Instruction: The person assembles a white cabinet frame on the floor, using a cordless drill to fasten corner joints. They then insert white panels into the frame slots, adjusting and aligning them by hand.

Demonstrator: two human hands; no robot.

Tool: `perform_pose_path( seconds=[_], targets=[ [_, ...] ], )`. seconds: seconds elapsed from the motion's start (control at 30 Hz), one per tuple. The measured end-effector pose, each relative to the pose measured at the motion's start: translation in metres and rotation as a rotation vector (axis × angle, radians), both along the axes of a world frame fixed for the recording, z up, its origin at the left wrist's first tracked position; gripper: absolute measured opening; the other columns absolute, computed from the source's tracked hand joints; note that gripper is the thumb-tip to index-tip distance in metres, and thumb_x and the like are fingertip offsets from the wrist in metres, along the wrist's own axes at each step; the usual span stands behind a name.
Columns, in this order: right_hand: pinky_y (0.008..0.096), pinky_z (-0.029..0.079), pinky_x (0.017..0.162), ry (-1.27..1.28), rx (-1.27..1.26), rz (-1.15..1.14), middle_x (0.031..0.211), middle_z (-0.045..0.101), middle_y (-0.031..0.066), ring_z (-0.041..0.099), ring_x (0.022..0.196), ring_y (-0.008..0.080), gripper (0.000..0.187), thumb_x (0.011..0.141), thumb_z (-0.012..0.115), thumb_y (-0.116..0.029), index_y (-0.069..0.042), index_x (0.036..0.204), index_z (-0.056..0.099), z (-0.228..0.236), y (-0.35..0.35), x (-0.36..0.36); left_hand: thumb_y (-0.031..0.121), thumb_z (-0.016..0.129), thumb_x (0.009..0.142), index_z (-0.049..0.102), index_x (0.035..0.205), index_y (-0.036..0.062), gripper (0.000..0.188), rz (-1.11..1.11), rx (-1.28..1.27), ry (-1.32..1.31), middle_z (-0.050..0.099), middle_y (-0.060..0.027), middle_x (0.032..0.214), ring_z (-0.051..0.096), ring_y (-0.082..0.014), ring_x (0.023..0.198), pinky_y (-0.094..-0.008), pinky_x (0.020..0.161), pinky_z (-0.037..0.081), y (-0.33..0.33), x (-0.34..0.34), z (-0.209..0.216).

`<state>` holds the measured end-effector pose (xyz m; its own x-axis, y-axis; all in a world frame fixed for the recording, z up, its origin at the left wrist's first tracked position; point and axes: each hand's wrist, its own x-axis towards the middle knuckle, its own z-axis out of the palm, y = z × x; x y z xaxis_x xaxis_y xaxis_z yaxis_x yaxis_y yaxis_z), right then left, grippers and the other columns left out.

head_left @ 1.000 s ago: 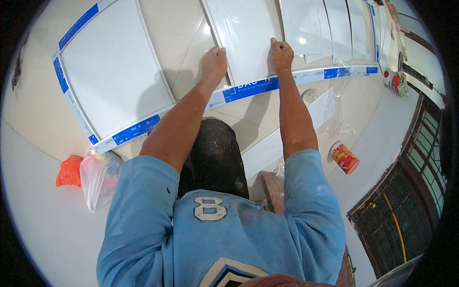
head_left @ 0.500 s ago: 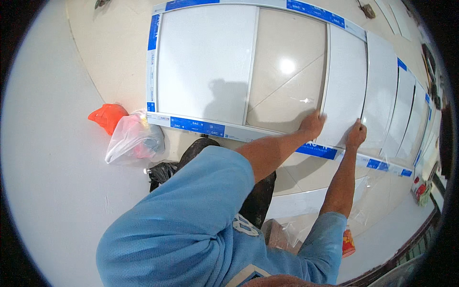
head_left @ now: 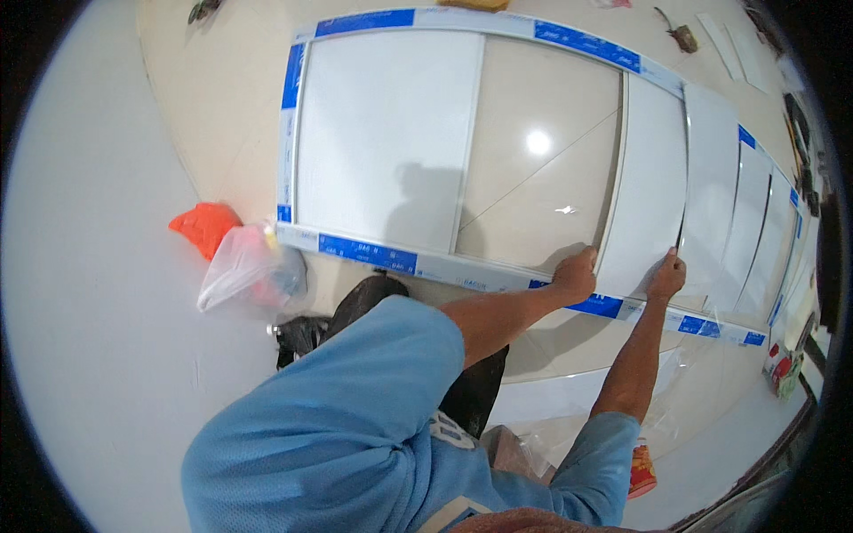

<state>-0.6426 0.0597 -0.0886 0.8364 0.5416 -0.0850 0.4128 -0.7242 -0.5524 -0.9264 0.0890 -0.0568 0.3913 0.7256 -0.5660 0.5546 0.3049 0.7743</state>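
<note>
A long white frame [head_left: 484,275] with strips of blue printed film lies flat on the floor in front of me. Flat white panels sit inside it. My left hand [head_left: 576,274] is closed at the near end of the left edge of a narrow white panel [head_left: 647,178], beside the front rail. At that panel's right edge my right hand [head_left: 666,274] is also closed, thumb uppermost. Left of this panel, tile shows through an open gap, and beyond the gap is a wide white panel [head_left: 382,133]. Fingertips of both hands are partly hidden.
An orange bag [head_left: 206,228] and a translucent plastic bag [head_left: 249,271] lie at the frame's left corner. A black bag [head_left: 300,338] is near my leg. Clear wrapping and a red packet [head_left: 641,471] lie near my right arm. More white panels [head_left: 711,186] continue rightward.
The whole scene sits lower in view. The narrow panel appears shifted slightly right, with the gap beside it a little wider. My left hand is nearer the front rail.
</note>
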Motion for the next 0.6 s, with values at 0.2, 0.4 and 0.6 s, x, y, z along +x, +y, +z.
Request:
perform_pose_path(
  seconds=[0.2, 0.4, 0.6],
  targets=[
    [0.043, 0.049, 0.08, 0.079, 0.171, -0.097, 0.084, 0.063, 0.0115, 0.055, 0.081, 0.0229, 0.044, 0.103, 0.068, -0.036, 0.004, 0.086, 0.066, -0.02, -0.005, -0.02, 0.009, 0.055, 0.093, 0.059, 0.107, 0.0086, 0.014, 0.025, 0.104, 0.07, 0.07, -0.0284, 0.091, 0.069, -0.0512, 0.09, -0.0643, 0.081, 0.052, -0.004, -0.007, -0.026],
    [0.0425, 0.055, 0.089, -0.13, 0.095, -0.028, 0.103, 0.073, 0.0172, 0.069, 0.094, 0.0292, 0.04, 0.096, 0.076, -0.036, 0.0, 0.111, 0.07, -0.012, 0.006, -0.01, 0.014, 0.072, 0.081, 0.072, 0.094, 0.0043, 0.016, 0.015, 0.156, 0.059, 0.073, -0.0223, 0.09, 0.071, -0.0434, 0.088, -0.0522, 0.082, 0.057, 0.009, 0.009, -0.019],
    [0.0425, 0.055, 0.084, 0.05, 0.202, -0.003, 0.097, 0.072, 0.0155, 0.068, 0.089, 0.0276, 0.039, 0.089, 0.085, -0.029, 0.0, 0.11, 0.07, -0.01, -0.004, -0.032, 0.016, 0.077, 0.08, 0.074, 0.091, 0.0031, 0.017, -0.248, 0.219, 0.127, 0.075, -0.0183, 0.082, 0.075, -0.0363, 0.08, -0.0473, 0.078, 0.059, 0.029, -0.023, -0.007]
  ],
)
